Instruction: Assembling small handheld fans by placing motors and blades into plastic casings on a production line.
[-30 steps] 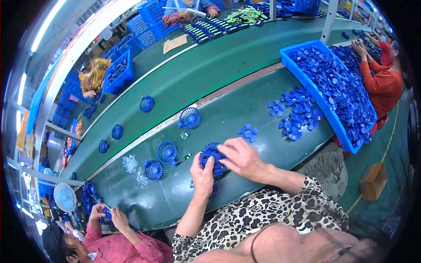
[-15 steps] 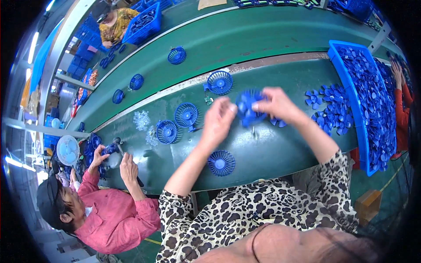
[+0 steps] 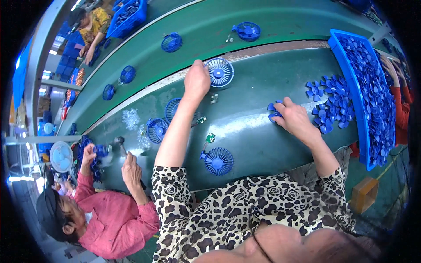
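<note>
At the far edge of the green work table, my left hand [image 3: 197,82] is closed on the left side of a round blue fan housing [image 3: 220,72], its fingers partly hidden behind the hand. My right hand [image 3: 298,122] pinches a blue fan blade [image 3: 275,115] low over the table, right of the middle. Nearer me lies another blue fan housing [image 3: 219,161] with a small green circuit board [image 3: 210,138] wired to it. Two more housings sit to the left, one [image 3: 157,130] in plain sight and one [image 3: 172,109] partly behind my left forearm.
Loose blue fan blades [image 3: 332,103] are heaped at the right, beside a blue crate [image 3: 360,109] full of them. Several fan housings ride the green conveyor [image 3: 197,37]. Clear small parts [image 3: 130,119] lie at left, near a co-worker in a red shirt [image 3: 118,223] holding a tool.
My hands have parted from the fan between them; the left moved up to a housing, the right to a loose blade. A fan now lies on the conveyor at the far middle.
</note>
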The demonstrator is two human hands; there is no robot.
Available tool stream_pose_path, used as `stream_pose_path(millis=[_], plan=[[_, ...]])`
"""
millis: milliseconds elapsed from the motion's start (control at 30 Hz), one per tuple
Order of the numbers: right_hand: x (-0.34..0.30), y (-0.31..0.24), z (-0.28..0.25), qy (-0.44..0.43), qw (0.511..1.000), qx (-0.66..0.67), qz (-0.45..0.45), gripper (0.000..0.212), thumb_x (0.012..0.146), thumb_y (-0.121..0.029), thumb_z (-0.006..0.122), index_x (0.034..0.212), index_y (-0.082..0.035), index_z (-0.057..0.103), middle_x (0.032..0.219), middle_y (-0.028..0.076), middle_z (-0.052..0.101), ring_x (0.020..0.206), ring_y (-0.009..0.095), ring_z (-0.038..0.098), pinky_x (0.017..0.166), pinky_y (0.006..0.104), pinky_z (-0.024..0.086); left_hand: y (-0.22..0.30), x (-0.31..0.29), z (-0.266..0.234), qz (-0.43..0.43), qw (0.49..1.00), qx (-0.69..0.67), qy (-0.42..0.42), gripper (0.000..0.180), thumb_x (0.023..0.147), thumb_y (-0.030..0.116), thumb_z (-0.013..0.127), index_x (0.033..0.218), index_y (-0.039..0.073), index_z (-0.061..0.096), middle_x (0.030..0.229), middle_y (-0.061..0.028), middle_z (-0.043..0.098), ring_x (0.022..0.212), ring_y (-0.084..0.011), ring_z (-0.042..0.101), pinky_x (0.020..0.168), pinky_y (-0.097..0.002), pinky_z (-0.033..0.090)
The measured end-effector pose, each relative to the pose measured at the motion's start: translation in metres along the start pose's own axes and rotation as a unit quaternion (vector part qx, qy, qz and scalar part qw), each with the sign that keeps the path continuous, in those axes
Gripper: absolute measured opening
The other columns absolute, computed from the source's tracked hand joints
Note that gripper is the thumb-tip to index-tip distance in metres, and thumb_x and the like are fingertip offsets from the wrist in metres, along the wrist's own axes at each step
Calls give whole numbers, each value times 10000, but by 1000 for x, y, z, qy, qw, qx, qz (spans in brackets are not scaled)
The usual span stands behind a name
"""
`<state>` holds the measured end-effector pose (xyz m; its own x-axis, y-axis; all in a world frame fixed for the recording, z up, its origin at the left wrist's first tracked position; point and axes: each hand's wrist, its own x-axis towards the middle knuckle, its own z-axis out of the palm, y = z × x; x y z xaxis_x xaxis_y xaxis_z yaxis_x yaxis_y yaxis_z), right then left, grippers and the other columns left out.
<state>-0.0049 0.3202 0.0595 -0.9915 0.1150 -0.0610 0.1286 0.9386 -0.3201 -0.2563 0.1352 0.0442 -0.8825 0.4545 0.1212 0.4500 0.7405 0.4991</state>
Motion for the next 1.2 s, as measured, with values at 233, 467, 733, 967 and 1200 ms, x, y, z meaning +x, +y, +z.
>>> stream_pose_path(millis=[233,467,733,967,1200], plan=[[-13,11,31,84,949,302,-22,174,768,-69,657,921,6,620,796,63,587,648,135,589,565,283,460,15,-83,-13,-127,884,-440,-94,174,885,142,581,973,-4,613,732,-21,588,659,-101,539,569,-262,428],[-32,51,23,38,875,475,82,302,835,-65,576,1130,-4,549,867,45,617,731,121,615,569,252,476,10,-146,-60,-201,737,-632,-134,237,947,285,535,991,60,595,921,-71,649,822,-197,655,717,-362,547],[-42,4,15,128,990,50,-10,330,783,-122,658,1099,-80,574,962,142,559,838,339,597,716,440,484,34,-163,-42,-177,692,-685,-142,170,868,111,641,1002,29,577,936,-87,648,798,-198,661,710,-349,568],[-33,-13,12,147,981,125,-9,327,758,-183,703,1029,-28,605,838,131,583,721,306,598,636,406,480,42,-170,-29,-213,679,-689,-137,193,902,208,601,986,38,567,947,-89,650,829,-200,666,746,-358,555],[-21,-86,-7,212,957,118,-157,306,768,-173,684,1019,-65,544,865,110,502,725,291,594,574,401,494,55,-171,-24,-194,683,-682,-174,363,948,399,500,1024,58,600,933,-58,653,811,-142,650,694,-300,565]])
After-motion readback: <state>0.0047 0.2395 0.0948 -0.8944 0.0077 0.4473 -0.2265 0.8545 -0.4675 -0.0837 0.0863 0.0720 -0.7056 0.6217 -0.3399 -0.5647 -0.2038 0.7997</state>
